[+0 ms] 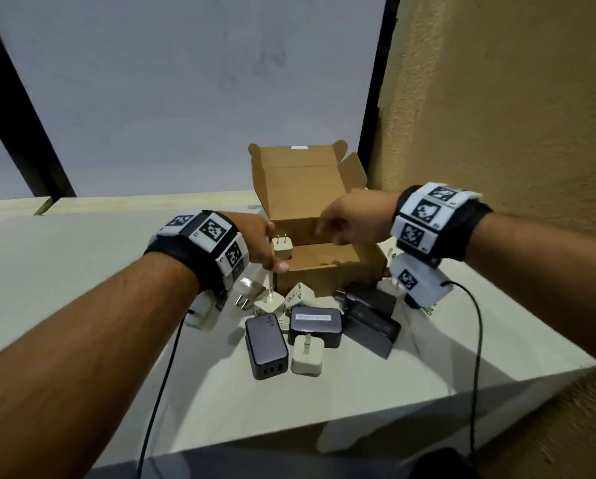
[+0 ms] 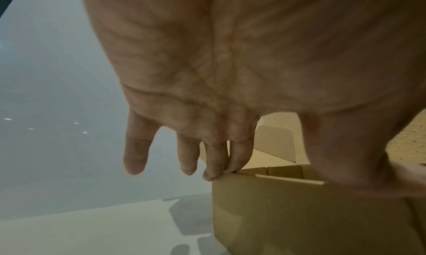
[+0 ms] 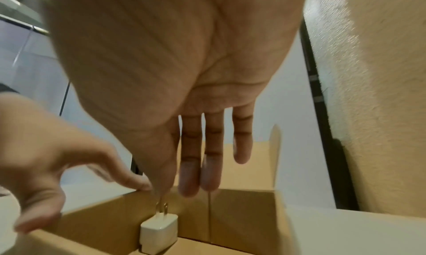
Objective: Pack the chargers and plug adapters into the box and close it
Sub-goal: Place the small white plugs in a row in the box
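Note:
An open brown cardboard box [image 1: 327,267] stands on the white table with its lid upright. One white plug adapter [image 1: 282,248] stands inside at the front left corner, prongs up, and shows in the right wrist view [image 3: 159,231]. My left hand [image 1: 267,243] rests on that corner: two fingertips [image 2: 214,173] touch the rim and the thumb lies on the front wall. My right hand [image 1: 327,229] hovers over the box with straight fingers [image 3: 189,177], holding nothing. In front of the box lie loose black chargers [image 1: 266,344] [image 1: 315,326] [image 1: 372,323] and white adapters [image 1: 307,354] [image 1: 300,295].
A textured tan wall [image 1: 514,98] rises close to the right of the box. The table's front edge [image 1: 462,385] runs near the pile. Black cables [image 1: 476,340] hang from both wrists. A grey panel with a black frame [image 1: 376,98] stands behind.

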Action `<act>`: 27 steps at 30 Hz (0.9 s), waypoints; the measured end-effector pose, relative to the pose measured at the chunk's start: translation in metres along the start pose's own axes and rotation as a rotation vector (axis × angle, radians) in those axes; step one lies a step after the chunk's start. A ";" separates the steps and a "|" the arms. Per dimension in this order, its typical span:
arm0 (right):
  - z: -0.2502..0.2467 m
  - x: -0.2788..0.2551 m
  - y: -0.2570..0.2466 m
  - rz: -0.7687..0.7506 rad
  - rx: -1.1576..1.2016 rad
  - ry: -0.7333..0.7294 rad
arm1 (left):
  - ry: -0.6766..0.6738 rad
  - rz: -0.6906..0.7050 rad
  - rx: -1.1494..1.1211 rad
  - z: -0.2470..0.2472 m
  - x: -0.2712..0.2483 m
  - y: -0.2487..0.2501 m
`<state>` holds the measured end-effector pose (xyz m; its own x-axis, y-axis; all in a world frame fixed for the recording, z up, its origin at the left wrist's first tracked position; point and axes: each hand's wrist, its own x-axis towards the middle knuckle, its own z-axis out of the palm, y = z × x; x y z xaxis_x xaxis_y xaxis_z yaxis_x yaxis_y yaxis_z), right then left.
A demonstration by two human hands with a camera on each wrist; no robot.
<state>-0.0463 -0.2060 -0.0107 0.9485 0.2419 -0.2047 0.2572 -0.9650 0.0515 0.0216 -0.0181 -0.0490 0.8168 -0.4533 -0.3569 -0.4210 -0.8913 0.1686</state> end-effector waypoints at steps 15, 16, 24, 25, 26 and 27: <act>0.058 -0.081 0.038 0.069 -0.098 -0.067 | 0.047 -0.003 0.113 0.002 -0.006 0.007; 0.061 -0.080 0.037 0.074 -0.110 -0.073 | 0.067 -0.011 0.129 0.003 -0.006 0.005; 0.017 -0.078 0.038 0.055 -0.021 0.069 | 0.086 0.035 0.179 0.003 -0.011 0.015; 0.008 -0.075 0.037 0.047 0.000 0.103 | 0.084 0.036 0.180 0.003 -0.011 0.014; 0.000 -0.070 0.036 0.040 0.021 0.136 | 0.081 0.033 0.179 0.002 -0.010 0.014; -0.006 -0.063 0.034 0.034 0.030 0.161 | 0.081 0.032 0.170 0.003 -0.009 0.013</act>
<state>-0.0961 -0.2540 0.0098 0.9746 0.2197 -0.0439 0.2210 -0.9749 0.0264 0.0079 -0.0253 -0.0462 0.8281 -0.4873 -0.2773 -0.5025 -0.8644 0.0183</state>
